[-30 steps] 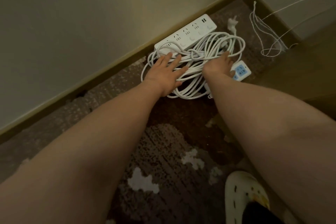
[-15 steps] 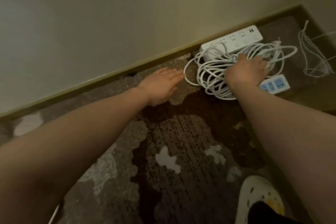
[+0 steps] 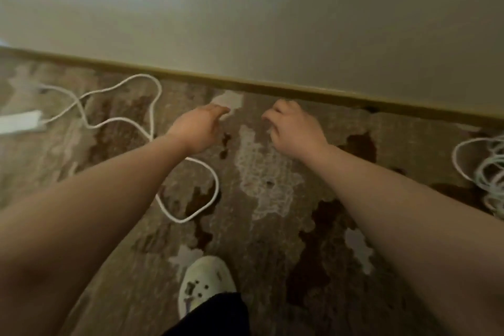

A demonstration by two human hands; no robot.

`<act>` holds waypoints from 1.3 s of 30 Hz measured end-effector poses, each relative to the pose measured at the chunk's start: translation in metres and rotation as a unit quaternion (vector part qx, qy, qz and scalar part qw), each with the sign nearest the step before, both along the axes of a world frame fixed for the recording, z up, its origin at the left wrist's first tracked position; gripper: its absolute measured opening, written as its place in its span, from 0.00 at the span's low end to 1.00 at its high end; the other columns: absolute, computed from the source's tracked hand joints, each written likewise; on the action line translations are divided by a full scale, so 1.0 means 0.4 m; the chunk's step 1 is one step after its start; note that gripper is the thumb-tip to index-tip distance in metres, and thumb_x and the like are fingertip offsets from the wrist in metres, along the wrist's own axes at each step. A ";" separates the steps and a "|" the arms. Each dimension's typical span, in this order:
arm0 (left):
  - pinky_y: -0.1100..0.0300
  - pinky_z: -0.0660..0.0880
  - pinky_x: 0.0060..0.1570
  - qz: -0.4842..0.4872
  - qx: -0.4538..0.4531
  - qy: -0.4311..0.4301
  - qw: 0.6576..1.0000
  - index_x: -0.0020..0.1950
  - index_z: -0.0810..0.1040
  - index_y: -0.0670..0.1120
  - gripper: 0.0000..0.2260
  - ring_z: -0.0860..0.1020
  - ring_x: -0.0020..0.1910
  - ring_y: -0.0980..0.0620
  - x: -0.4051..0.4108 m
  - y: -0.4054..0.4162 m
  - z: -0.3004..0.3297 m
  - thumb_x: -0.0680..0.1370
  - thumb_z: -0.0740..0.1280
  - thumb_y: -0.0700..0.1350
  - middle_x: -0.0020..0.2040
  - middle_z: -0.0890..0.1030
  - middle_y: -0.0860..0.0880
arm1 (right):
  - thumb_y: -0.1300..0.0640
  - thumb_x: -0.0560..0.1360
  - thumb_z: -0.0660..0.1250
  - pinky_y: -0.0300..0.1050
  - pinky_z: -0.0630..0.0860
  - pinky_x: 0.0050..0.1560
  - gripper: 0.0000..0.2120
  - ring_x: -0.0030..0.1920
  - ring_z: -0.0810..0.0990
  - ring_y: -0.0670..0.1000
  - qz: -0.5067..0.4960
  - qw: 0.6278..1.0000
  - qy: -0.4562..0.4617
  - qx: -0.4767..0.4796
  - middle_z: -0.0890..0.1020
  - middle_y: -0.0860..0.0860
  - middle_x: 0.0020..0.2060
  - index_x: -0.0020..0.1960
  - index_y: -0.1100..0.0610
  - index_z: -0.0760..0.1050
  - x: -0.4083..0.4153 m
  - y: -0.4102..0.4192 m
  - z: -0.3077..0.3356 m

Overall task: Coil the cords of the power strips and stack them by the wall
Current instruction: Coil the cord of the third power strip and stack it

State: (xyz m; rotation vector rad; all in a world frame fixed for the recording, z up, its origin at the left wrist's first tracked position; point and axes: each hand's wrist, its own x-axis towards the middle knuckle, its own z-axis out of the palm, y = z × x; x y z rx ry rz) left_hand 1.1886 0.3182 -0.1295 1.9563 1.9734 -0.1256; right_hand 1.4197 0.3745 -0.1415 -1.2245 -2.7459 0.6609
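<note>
While both arms reached forward over the patterned carpet (image 3: pixel 272 185), neither hand held anything. The left hand (image 3: pixel 197 128) hovered with its fingers extended and relaxed, pointing toward the baseboard (image 3: pixel 245 84); the right hand (image 3: pixel 293 129) hung beside it, apart from it, with fingers loosely curled on nothing. A white power strip (image 3: pixel 19 121) lay at the left edge of the view, its long axis running roughly left to right and only its right end visible. Its loose cord (image 3: pixel 120 120) left that end, wandered toward the wall (image 3: pixel 272 22), passed under the left forearm and closed in an open loop on the carpet. At the right edge, a coiled bundle of white cord (image 3: pixel 488 172) rested on the carpet near the baseboard, partly cut off by the frame. The picture was blurred, so any markings on the strip could not be read. A pale perforated clog (image 3: pixel 204 281) stood at the bottom centre below a dark trouser leg (image 3: pixel 218 316).
</note>
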 end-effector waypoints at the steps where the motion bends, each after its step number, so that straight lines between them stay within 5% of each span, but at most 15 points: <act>1: 0.49 0.69 0.64 0.047 -0.010 0.008 0.999 0.72 0.66 0.48 0.23 0.70 0.66 0.40 -0.054 -0.044 -0.009 0.76 0.60 0.41 0.69 0.71 0.42 | 0.53 0.78 0.61 0.55 0.74 0.57 0.20 0.66 0.67 0.58 0.040 0.999 -0.011 -0.010 0.70 0.54 0.66 0.69 0.51 0.71 -0.055 -0.025 -0.011; 4: 0.46 0.62 0.69 0.182 -0.044 0.076 0.979 0.74 0.62 0.50 0.26 0.62 0.71 0.38 -0.190 -0.147 -0.039 0.77 0.61 0.47 0.74 0.64 0.43 | 0.42 0.78 0.61 0.59 0.62 0.71 0.27 0.75 0.56 0.60 0.145 0.985 -0.069 -0.060 0.57 0.52 0.78 0.76 0.43 0.61 -0.204 -0.096 -0.055; 7: 0.41 0.54 0.71 0.268 -0.057 0.127 0.953 0.74 0.59 0.55 0.26 0.53 0.75 0.38 -0.297 -0.210 -0.061 0.77 0.59 0.54 0.77 0.57 0.46 | 0.32 0.73 0.62 0.62 0.53 0.73 0.38 0.78 0.47 0.60 0.183 0.970 -0.113 -0.109 0.45 0.51 0.80 0.78 0.38 0.50 -0.329 -0.151 -0.104; 11: 0.43 0.58 0.71 0.296 -0.110 0.068 0.946 0.76 0.53 0.58 0.28 0.55 0.74 0.37 -0.392 -0.228 -0.095 0.77 0.58 0.52 0.78 0.53 0.44 | 0.24 0.68 0.60 0.63 0.50 0.73 0.49 0.78 0.44 0.61 0.205 0.958 -0.166 -0.114 0.41 0.54 0.80 0.78 0.39 0.39 -0.451 -0.228 -0.168; 15: 0.45 0.62 0.70 0.328 -0.098 -0.025 0.939 0.76 0.46 0.59 0.33 0.55 0.74 0.36 -0.432 -0.217 -0.127 0.76 0.57 0.41 0.78 0.50 0.45 | 0.24 0.69 0.56 0.66 0.49 0.73 0.46 0.78 0.45 0.64 0.185 0.970 -0.136 -0.085 0.44 0.56 0.80 0.79 0.39 0.42 -0.555 -0.284 -0.203; 19: 0.42 0.58 0.70 0.239 -0.085 0.107 0.961 0.76 0.48 0.59 0.34 0.50 0.75 0.39 -0.477 -0.205 -0.136 0.75 0.60 0.41 0.79 0.46 0.50 | 0.29 0.72 0.59 0.68 0.52 0.70 0.41 0.76 0.50 0.65 0.170 0.967 -0.187 -0.019 0.51 0.60 0.78 0.78 0.46 0.53 -0.638 -0.314 -0.211; 22: 0.42 0.55 0.72 0.205 -0.060 0.162 0.963 0.76 0.53 0.54 0.30 0.53 0.75 0.40 -0.498 -0.190 -0.155 0.76 0.60 0.44 0.76 0.58 0.47 | 0.44 0.74 0.64 0.62 0.63 0.64 0.28 0.69 0.63 0.62 0.128 0.976 -0.175 0.036 0.65 0.59 0.71 0.71 0.53 0.64 -0.654 -0.317 -0.203; 26: 0.44 0.64 0.64 0.241 -0.062 0.140 0.958 0.63 0.70 0.48 0.16 0.70 0.64 0.38 -0.513 -0.194 -0.167 0.79 0.59 0.53 0.62 0.75 0.42 | 0.59 0.77 0.60 0.55 0.71 0.56 0.15 0.60 0.73 0.61 0.139 0.983 -0.118 0.007 0.74 0.58 0.60 0.63 0.56 0.69 -0.576 -0.248 -0.204; 29: 0.49 0.72 0.51 0.243 -0.037 -0.008 0.969 0.52 0.76 0.48 0.11 0.77 0.53 0.39 -0.447 -0.236 -0.179 0.80 0.59 0.54 0.51 0.80 0.42 | 0.62 0.75 0.59 0.53 0.73 0.45 0.16 0.54 0.79 0.63 0.128 0.984 -0.103 -0.067 0.76 0.57 0.58 0.62 0.54 0.65 -0.442 -0.168 -0.209; 35: 0.56 0.71 0.43 0.175 0.063 -0.144 0.972 0.48 0.80 0.46 0.11 0.79 0.46 0.43 -0.160 -0.125 -0.149 0.80 0.61 0.50 0.45 0.82 0.44 | 0.51 0.81 0.56 0.48 0.69 0.38 0.20 0.48 0.81 0.60 0.101 0.984 -0.142 -0.044 0.82 0.57 0.54 0.72 0.40 0.60 -0.124 -0.025 -0.178; 39: 0.56 0.69 0.41 0.104 0.088 -0.187 0.973 0.47 0.79 0.45 0.11 0.79 0.45 0.43 0.065 -0.002 -0.083 0.80 0.61 0.49 0.44 0.82 0.43 | 0.46 0.82 0.52 0.48 0.70 0.39 0.13 0.49 0.81 0.60 0.064 0.986 -0.150 -0.020 0.82 0.55 0.53 0.64 0.41 0.68 0.110 0.035 -0.129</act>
